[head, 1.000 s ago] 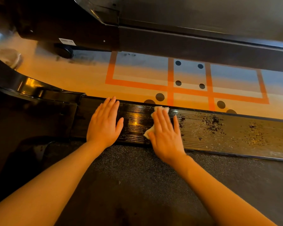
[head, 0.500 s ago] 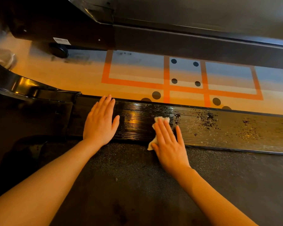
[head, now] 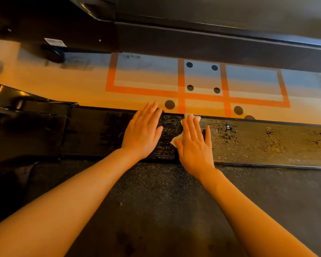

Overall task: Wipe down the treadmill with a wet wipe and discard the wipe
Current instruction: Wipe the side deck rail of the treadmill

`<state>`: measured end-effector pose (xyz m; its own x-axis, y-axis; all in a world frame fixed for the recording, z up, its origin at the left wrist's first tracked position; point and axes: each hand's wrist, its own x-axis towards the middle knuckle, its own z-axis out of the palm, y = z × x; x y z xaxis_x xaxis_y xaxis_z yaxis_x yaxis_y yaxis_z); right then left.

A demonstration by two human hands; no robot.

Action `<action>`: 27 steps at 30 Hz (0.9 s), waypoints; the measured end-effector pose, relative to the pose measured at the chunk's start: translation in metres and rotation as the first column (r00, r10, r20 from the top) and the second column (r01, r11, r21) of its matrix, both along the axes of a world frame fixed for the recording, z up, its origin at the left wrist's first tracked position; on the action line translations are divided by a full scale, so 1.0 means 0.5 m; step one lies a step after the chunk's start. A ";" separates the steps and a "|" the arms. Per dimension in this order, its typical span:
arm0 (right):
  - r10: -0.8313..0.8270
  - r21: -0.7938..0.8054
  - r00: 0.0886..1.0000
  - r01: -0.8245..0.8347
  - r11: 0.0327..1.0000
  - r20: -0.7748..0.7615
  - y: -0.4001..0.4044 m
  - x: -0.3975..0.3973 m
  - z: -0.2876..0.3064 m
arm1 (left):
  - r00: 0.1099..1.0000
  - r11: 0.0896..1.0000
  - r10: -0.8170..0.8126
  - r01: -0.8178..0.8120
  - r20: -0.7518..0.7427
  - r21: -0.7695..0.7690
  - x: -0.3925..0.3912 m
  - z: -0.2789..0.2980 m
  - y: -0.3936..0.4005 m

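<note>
The treadmill's black ribbed side rail (head: 267, 143) runs left to right across the view, streaked wet and glossy. Below it lies the dark textured belt (head: 156, 210). My right hand (head: 195, 143) lies flat with straight fingers on a white wet wipe (head: 175, 139), pressing it onto the rail; the wipe's corners show at my fingertips and by my palm. My left hand (head: 142, 130) rests flat on the rail just left of it, fingers straight, holding nothing.
Beyond the rail is a light floor with orange tape squares (head: 182, 93) and black dots. A second dark machine (head: 174, 30) with a wheel (head: 54, 53) stands across the floor strip. The treadmill's glossy black front housing (head: 26, 127) sits at left.
My right hand has slid the wipe from the rail's near edge up to its far edge. My left hand now rests further right along the rail, close to my right hand.
</note>
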<state>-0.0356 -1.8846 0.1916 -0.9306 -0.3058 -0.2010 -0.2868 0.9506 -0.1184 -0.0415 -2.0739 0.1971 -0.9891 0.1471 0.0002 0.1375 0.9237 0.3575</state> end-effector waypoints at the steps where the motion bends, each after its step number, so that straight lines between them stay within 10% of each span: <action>1: -0.005 -0.027 1.000 0.005 1.000 -0.009 0.004 0.024 -0.001 | 1.000 1.000 -0.013 0.013 0.001 0.002 -0.008 0.000 0.016; 27: 0.030 -0.027 0.999 -0.031 0.999 -0.023 0.022 -0.006 0.000 | 1.000 0.992 0.005 -0.003 0.014 -0.124 0.000 -0.022 0.035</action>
<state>-0.0385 -1.8735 0.1918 -0.9250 -0.3392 -0.1712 -0.3185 0.9379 -0.1376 -0.0415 -2.0566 0.1861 -0.9895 0.1409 -0.0317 0.1292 0.9616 0.2421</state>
